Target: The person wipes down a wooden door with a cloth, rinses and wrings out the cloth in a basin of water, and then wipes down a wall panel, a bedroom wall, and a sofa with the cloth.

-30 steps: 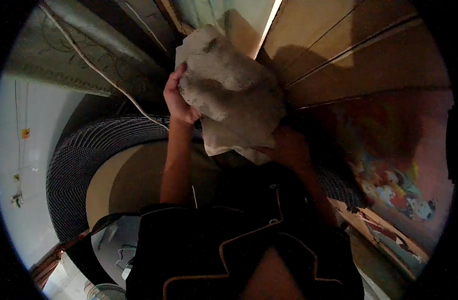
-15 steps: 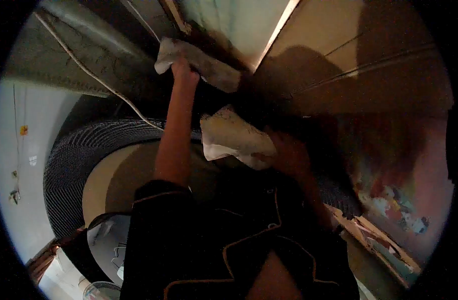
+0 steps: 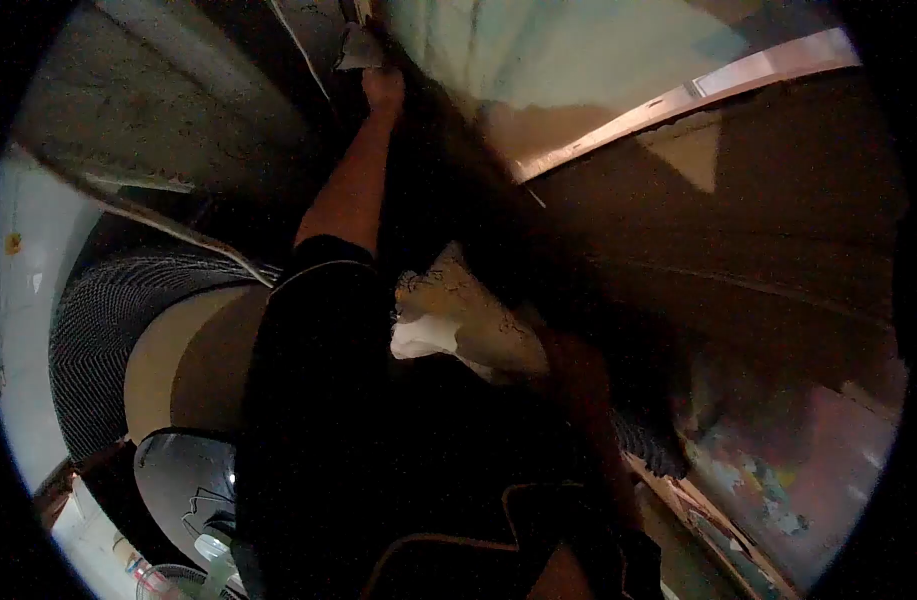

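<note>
My left hand (image 3: 383, 90) reaches far forward at the top of the view, its fingers closed round a pale grey cloth (image 3: 361, 48), of which only a small part shows beside a dark gap. Nearer my body, a crumpled cream and tan cloth (image 3: 478, 325) with dark markings hangs by my right hand (image 3: 561, 350). That hand lies in deep shadow at the cloth's right end, and its fingers cannot be made out.
A pale cable (image 3: 193, 236) runs across the left side. Below it curves a dark ribbed rim (image 3: 98, 340) around a tan surface. A light wooden strip (image 3: 678, 100) crosses the upper right. A paint-stained board (image 3: 788, 480) is at lower right, and a fan (image 3: 173, 582) at lower left.
My left hand has moved farther forward with the grey cloth, which now shows much less. The cream cloth has shifted slightly lower, and the camera view has turned.
</note>
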Demonstrator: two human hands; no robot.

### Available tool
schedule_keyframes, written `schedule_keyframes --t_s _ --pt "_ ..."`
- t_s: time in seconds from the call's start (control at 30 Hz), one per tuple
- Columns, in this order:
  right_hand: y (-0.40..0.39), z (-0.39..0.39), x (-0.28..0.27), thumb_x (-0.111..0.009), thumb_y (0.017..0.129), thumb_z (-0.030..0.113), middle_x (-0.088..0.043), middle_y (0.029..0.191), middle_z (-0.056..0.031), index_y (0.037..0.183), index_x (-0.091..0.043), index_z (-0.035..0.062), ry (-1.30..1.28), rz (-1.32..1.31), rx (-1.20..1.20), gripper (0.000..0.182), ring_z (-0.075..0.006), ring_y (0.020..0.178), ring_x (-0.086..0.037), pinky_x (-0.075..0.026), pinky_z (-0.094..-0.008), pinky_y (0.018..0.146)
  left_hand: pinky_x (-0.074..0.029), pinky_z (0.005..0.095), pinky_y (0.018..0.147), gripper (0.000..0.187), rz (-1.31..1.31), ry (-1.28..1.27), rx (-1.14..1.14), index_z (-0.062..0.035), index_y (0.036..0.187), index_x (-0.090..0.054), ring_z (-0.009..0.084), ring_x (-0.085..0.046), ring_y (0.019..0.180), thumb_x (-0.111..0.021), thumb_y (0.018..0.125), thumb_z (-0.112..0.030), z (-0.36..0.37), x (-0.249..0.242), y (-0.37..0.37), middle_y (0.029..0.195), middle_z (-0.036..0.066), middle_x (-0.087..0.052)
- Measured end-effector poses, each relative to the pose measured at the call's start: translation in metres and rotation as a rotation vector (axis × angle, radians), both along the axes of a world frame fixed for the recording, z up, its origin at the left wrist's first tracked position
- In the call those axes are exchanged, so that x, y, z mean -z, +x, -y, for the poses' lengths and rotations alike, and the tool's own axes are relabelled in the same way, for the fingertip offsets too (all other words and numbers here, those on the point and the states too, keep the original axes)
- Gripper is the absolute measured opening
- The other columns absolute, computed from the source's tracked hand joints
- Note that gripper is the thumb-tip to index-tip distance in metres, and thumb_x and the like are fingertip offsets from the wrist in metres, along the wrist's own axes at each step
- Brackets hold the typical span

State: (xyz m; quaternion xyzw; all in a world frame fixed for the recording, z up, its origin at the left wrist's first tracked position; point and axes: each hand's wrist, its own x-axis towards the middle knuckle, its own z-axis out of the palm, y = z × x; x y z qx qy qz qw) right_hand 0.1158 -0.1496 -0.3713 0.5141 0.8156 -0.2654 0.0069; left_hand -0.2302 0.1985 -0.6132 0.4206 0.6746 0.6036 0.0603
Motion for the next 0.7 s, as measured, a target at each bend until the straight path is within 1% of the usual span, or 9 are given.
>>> schedule_keyframes --t_s 0.07,0.2,0.3,0.37,0.43,0.47,0.53,0.6,0.7 --pt "-0.004 0.001 0.001 -0.076 0.075 0.039 -0.067 0.1 -0.0167 0.13 -0.053 0.0106 0.017 -0.006 0.01 0.066 -0.0348 0.089 -0.064 -0.052 -0.0461 0.079 -0.05 0.054 0.076 0.029 0.063 -0.578 -0.144 0.0043 0.081 -0.065 0.0404 -0.065 0.08 -0.06 0.087 -0.023 -0.003 -0.018 0.01 0.082 0.022 -0.065" --pt "-0.001 0.009 0.007 -0.077 0.073 0.04 -0.067 0.102 -0.0157 0.135 -0.05 0.0116 -0.031 0.165 0.016 0.073 -0.0347 0.089 -0.064 -0.052 -0.0454 0.08 -0.052 0.051 0.075 0.024 -0.271 -0.575 0.079 0.0039 0.08 -0.064 0.0393 -0.065 0.085 -0.063 0.082 -0.02 0.062 -0.015 0.061 0.088 0.023 -0.065" --pt "0.002 0.005 0.013 -0.078 0.072 0.04 -0.067 0.103 -0.0153 0.138 -0.048 0.0126 -0.023 0.136 -0.004 0.077 -0.0348 0.089 -0.064 -0.052 -0.0456 0.08 -0.052 0.0499 0.077 0.023 -0.164 -0.623 0.078 0.0047 0.082 -0.064 0.0408 -0.065 0.087 -0.063 0.079 -0.018 0.053 0.044 0.098 0.091 0.024 -0.065" --pt "0.0 -0.007 0.011 -0.078 0.071 0.039 -0.067 0.103 -0.0151 0.14 -0.046 0.0135 0.03 0.103 -0.018 0.08 -0.0348 0.089 -0.064 -0.052 -0.0458 0.08 -0.052 0.05 0.079 0.024 -0.1 -0.623 0.06 0.0055 0.085 -0.064 0.042 -0.065 0.088 -0.063 0.078 -0.017 0.03 0.026 0.096 0.092 0.025 -0.065" --pt "-0.008 0.001 -0.006 -0.078 0.072 0.037 -0.067 0.104 -0.0153 0.142 -0.042 0.0135 -0.12 0.258 -0.005 0.082 -0.0353 0.089 -0.064 -0.052 -0.046 0.079 -0.052 0.0516 0.078 0.026 0.063 -0.571 0.192 0.0067 0.09 -0.062 0.0442 -0.065 0.09 -0.063 0.076 -0.014 0.061 -0.042 0.062 0.098 0.028 -0.065" --pt "-0.007 0.007 -0.01 -0.078 0.072 0.037 -0.067 0.104 -0.0154 0.143 -0.041 0.0136 -0.183 0.314 0.003 0.083 -0.0355 0.089 -0.064 -0.052 -0.0461 0.079 -0.052 0.0517 0.076 0.025 -0.103 -0.655 0.181 0.0069 0.089 -0.063 0.0442 -0.065 0.089 -0.063 0.075 -0.013 0.037 0.0 0.043 0.098 0.029 -0.065" --pt "-0.005 0.003 -0.002 -0.076 0.075 0.037 -0.066 0.104 -0.0168 0.146 -0.037 0.0138 -0.001 0.1 -0.013 0.085 -0.0361 0.089 -0.063 -0.052 -0.0464 0.078 -0.053 0.0524 0.073 0.021 -0.129 -0.608 0.027 0.006 0.083 -0.065 0.0449 -0.065 0.087 -0.062 0.074 -0.013 0.016 0.015 0.037 0.095 0.029 -0.067" --pt "0.002 0.02 -0.003 -0.076 0.076 0.038 -0.065 0.105 -0.0174 0.146 -0.037 0.0132 -0.017 0.116 0.004 0.084 -0.0361 0.09 -0.063 -0.052 -0.0464 0.078 -0.053 0.0531 0.071 0.019 0.024 -0.507 -0.087 0.0047 0.079 -0.066 0.0456 -0.065 0.085 -0.062 0.073 -0.013 0.038 0.004 0.05 0.092 0.027 -0.067" --pt "-0.017 -0.002 -0.008 -0.075 0.077 0.039 -0.065 0.105 -0.0183 0.144 -0.039 0.0113 -0.05 0.138 0.0 0.081 -0.036 0.091 -0.063 -0.052 -0.0464 0.078 -0.055 0.0517 0.07 0.021 -0.296 -0.516 0.316 0.0016 0.081 -0.069 0.0454 -0.066 0.083 -0.065 0.075 -0.018 0.03 0.021 0.024 0.088 0.023 -0.069"
